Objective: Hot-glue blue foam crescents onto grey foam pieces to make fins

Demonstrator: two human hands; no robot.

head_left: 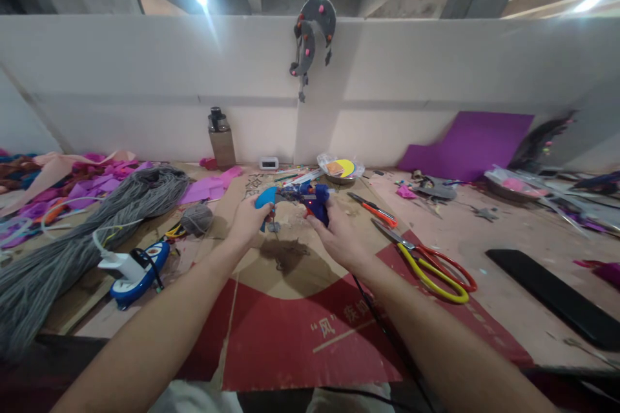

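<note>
My right hand [332,232] is wrapped round a dark blue glue gun [317,201], whose nozzle points left. In my left hand [252,216] is a curved craft piece with blue felt [266,197] at its left end and grey along its top. The nozzle is close to the grey part; whether they touch I cannot tell. A small grey bit [274,227] dangles below the piece on a string. Both hands are above the cardboard sheet [290,284], a little over its brown part. The glue gun's black cord [368,300] runs down beneath my right forearm.
Right of the hands lie an orange utility knife [375,210], large red-and-yellow scissors [426,264] and a long black case [547,290]. To the left are grey yarn [121,206], a yarn ball [196,218] and a blue power strip [140,277]. A grey moon ornament [322,13] hangs on the white partition.
</note>
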